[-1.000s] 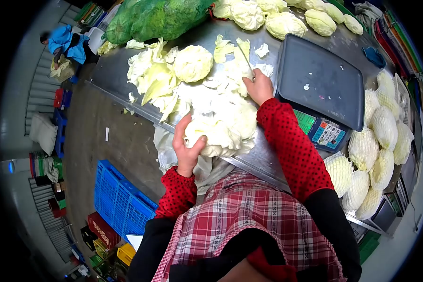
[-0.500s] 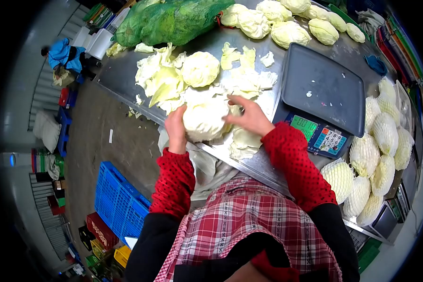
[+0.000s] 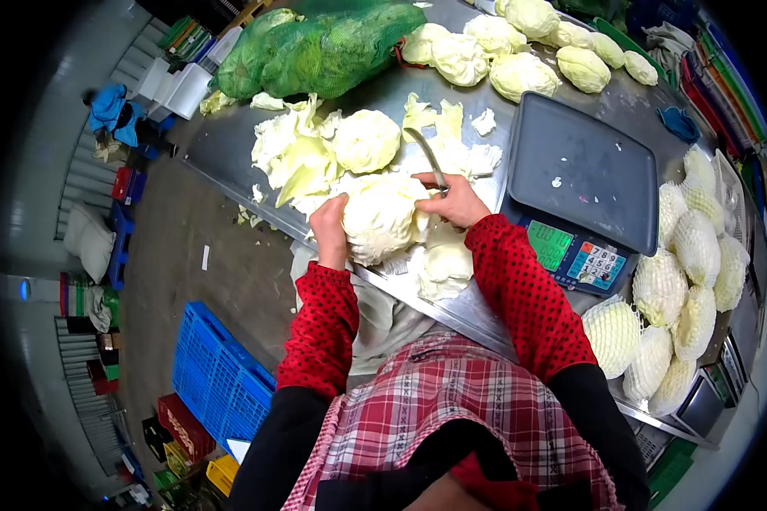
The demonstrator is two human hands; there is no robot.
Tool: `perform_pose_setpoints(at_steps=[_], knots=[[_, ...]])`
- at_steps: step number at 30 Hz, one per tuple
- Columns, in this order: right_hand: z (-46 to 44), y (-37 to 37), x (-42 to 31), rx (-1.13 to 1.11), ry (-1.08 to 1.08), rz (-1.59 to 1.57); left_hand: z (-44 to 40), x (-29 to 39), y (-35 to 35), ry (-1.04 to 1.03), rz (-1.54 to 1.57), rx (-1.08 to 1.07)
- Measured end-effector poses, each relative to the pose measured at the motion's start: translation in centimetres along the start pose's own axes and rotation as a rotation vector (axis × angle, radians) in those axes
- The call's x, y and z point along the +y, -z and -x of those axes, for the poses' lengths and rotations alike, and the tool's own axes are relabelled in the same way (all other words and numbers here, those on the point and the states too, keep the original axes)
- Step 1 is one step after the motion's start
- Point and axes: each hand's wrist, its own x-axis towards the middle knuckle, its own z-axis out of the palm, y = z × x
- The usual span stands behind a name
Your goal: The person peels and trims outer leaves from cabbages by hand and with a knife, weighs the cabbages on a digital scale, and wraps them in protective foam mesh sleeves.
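A pale cabbage (image 3: 378, 218) sits near the table edge in front of me. My left hand (image 3: 330, 226) is closed against its left side, steadying it. In my right hand (image 3: 458, 203) is a knife (image 3: 429, 153) with a curved blade pointing up and away; the fingers touch or nearly touch the cabbage's right side. Behind it lies another cabbage (image 3: 366, 140), beside a heap of loose cabbage leaves (image 3: 302, 162). More trimmings (image 3: 445, 271) lie just right of the cabbage I hold.
A digital scale (image 3: 584, 170) stands to the right, with net-wrapped cabbages (image 3: 660, 285) beyond it. Bare cabbages (image 3: 524, 77) line the back, next to a green mesh sack (image 3: 315, 55). A blue pallet (image 3: 222, 375) leans at lower left. Another person (image 3: 115, 115) is far off.
The knife blade now shows above my right hand, where it was not visible before. My left fingers have curled more against the cabbage, which appears slightly turned.
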Motion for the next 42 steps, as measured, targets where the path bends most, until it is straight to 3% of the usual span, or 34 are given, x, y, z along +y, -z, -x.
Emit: perform_pose_setpoints(at_steps=[3, 4, 5, 6, 8, 9, 10, 11, 12, 14, 16, 17, 18, 20, 21, 22, 24, 25, 26, 28, 29, 32, 34, 36, 37, 38, 40, 42], knots=[[-2.2, 1.8, 1.0, 0.179, 0.105, 0.297, -1.0, -1.5, 0.6, -0.144, -0.082, -0.039], [-2.8, 2.4, 1.7, 0.254, 0.143, 0.306, -1.4, -2.3, 1.5, -0.256, -0.186, -0.064], [-3.6, 3.4, 2.0, 0.294, 0.161, 0.339, -1.7, -3.0, 2.3, -0.638, -0.495, -0.072], [-4.2, 4.2, 2.1, 0.333, 0.175, 0.371, -1.9, -3.5, 3.0, -0.664, -0.483, -0.059], [-4.7, 4.7, 1.7, 0.401, 0.160, 0.498, -1.7, -4.0, 3.4, 0.154, 0.570, -0.088], [-4.6, 4.3, 0.3, 0.537, 0.084, 0.685, -0.8, -2.7, 2.7, 0.251, 0.758, -0.146], [-4.5, 3.8, -0.6, 0.665, 0.005, 0.873, -0.3, -2.0, 1.9, 0.251, 0.757, -0.140], [-4.7, 3.5, -0.3, 0.806, 0.225, 0.850, 0.1, -1.5, 1.0, 0.220, 0.812, -0.094], [-3.8, 2.6, -2.0, 0.837, 0.289, 0.823, 0.5, -1.5, 0.2, 0.187, 0.871, -0.046], [-2.0, 2.0, -2.7, 0.510, 0.346, 0.535, 2.0, -1.9, -1.2, 0.301, 0.904, -0.015], [1.6, 0.4, -5.3, -0.001, -0.197, 0.035, 3.9, -1.2, -3.1, 0.550, 0.913, 0.125], [1.5, 0.5, -3.7, 0.060, -0.164, 0.042, 4.9, -1.6, -3.3, 0.688, 0.896, 0.108], [1.5, 0.5, -2.0, 0.120, -0.130, 0.051, 5.7, -2.2, -3.0, 0.698, 0.901, 0.110], [1.6, 1.0, 0.7, 0.210, -0.163, -0.017, 6.3, -4.3, -1.5, 0.781, 0.490, 0.027], [2.0, 0.8, 1.5, 0.277, -0.138, -0.116, 5.6, -4.5, 0.0, 0.640, 0.185, -0.155], [2.0, 0.9, 2.5, 0.281, -0.143, -0.121, 5.6, -5.1, -0.1, 0.485, -0.032, 0.102], [2.1, 0.8, 4.4, 0.315, -0.096, -0.112, 4.6, 0.5, -1.0, 0.434, 0.013, 0.013], [2.4, 0.5, 4.4, 0.305, -0.109, -0.135, 4.1, 2.4, -1.8, 0.440, -0.220, -0.060], [2.8, 0.2, 4.1, 0.300, -0.115, -0.136, 2.3, -1.6, -1.1, 0.293, -0.484, -0.143], [3.9, -0.5, 3.6, 0.497, -0.041, 0.475, 3.0, 0.5, -3.0, 0.198, -0.843, -0.172], [4.9, -0.9, 3.7, 0.492, 0.014, 0.464, 2.8, 0.4, -3.0, 0.222, -0.855, -0.178], [8.0, -2.9, 2.8, 0.399, -0.136, 0.353, 3.7, 2.0, -2.1, 0.323, -0.846, -0.261], [7.8, -3.1, 4.4, 0.482, -0.024, 0.297, 4.4, 3.8, -1.7, 0.371, -0.844, -0.323], [7.0, -2.4, 3.4, 0.368, -0.098, 0.144, 4.9, 4.8, -1.4, 0.081, -1.197, -0.328], [6.9, -2.2, 2.7, 0.339, -0.107, 0.172, 4.3, 3.1, -0.6, -0.175, -1.133, -0.309], [6.6, -2.2, 2.6, 0.350, -0.039, 0.214, 4.0, 1.9, -0.6, -0.175, -1.134, -0.310], [6.5, -2.0, 3.0, 0.370, -0.114, 0.288, 3.1, 0.7, -0.9, -0.346, -0.888, -0.694], [7.0, -2.3, 4.3, 0.397, -0.175, 0.175, 3.8, 1.6, -1.2, -0.320, -0.923, -0.721]])
